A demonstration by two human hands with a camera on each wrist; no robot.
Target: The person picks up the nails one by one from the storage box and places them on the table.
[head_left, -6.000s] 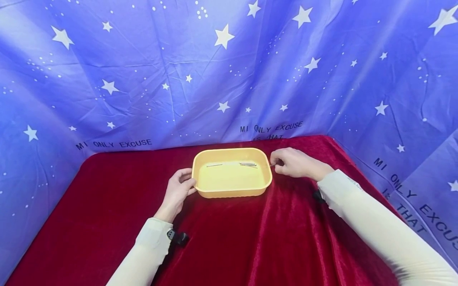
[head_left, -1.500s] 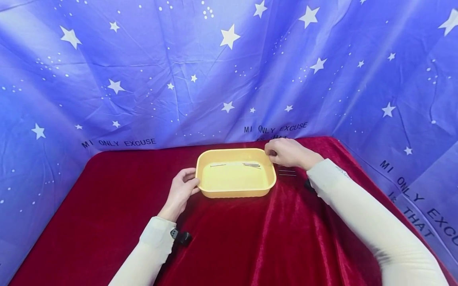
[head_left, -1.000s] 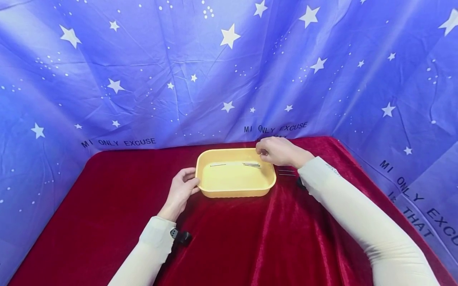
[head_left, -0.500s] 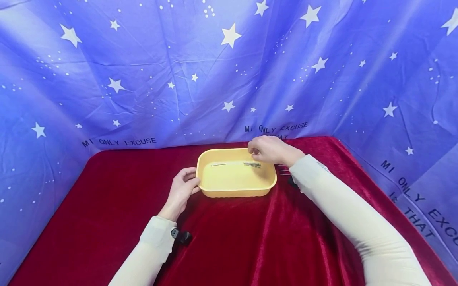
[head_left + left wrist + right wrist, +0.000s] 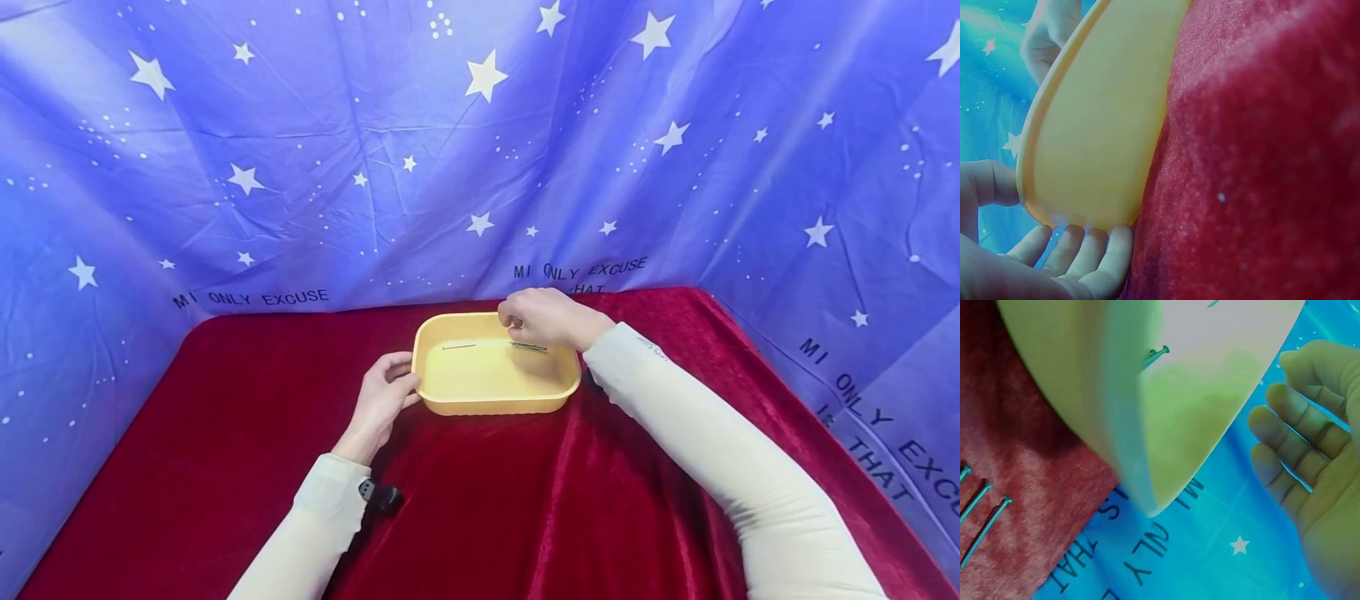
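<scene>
A shallow yellow plastic tray (image 5: 491, 407) stands on red velvet. My left hand (image 5: 381, 403) holds its left end; in the left wrist view the thumb meets the rim and the fingertips press the outer wall. Several nails (image 5: 528, 348) lie bunched at the tray's right, and a single nail (image 5: 459, 347) lies at the left. My right hand (image 5: 551, 318) hovers above the tray's far right part, thumb and index finger close together, other fingers loosely bent. Whether anything sits between them is hidden. Outside the tray's right end, nails (image 5: 988, 527) lie on the cloth, visible in the right wrist view.
The red velvet cloth (image 5: 225, 433) covers the table. Blue curtains (image 5: 337, 150) with white stars hang behind and at both sides, close to the table's far edge.
My right hand has moved left, from beside the tray's right end to over its far rim and inside. The left hand keeps its hold, and the nails inside look the same.
</scene>
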